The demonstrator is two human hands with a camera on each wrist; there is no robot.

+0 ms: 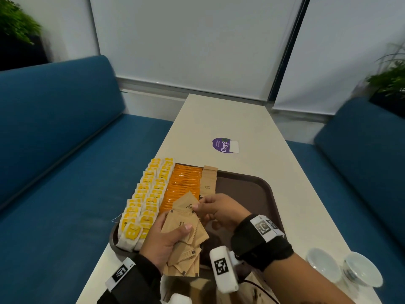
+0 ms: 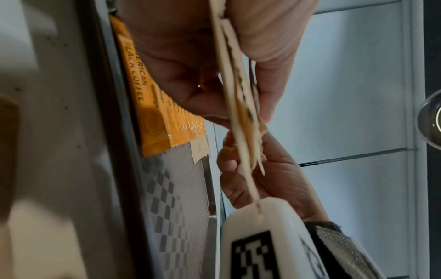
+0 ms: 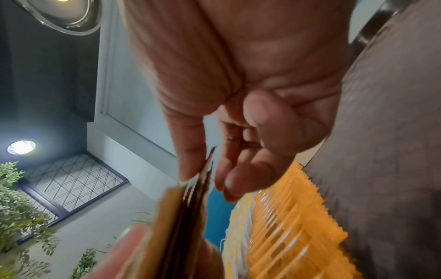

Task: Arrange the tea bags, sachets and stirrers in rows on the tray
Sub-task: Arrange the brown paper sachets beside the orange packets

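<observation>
A brown tray (image 1: 252,189) lies on the white table. Two rows of yellow tea bags (image 1: 149,200) fill its left side. Beside them runs a row of orange coffee sachets (image 1: 184,185), then a short row of brown sugar sachets (image 1: 209,178) at the far edge. My left hand (image 1: 166,235) grips a fanned stack of brown sachets (image 1: 184,229) over the tray's near left part. My right hand (image 1: 198,206) pinches the corner of the top brown sachet (image 1: 186,204). In the left wrist view the stack (image 2: 241,105) shows edge-on. In the right wrist view the fingers (image 3: 190,166) close on it.
Two glass bowls (image 1: 341,266) stand at the near right of the table (image 1: 219,119). A purple sticker (image 1: 223,145) lies beyond the tray. Blue sofas (image 1: 65,150) flank the table on both sides. The tray's right half is bare brown surface.
</observation>
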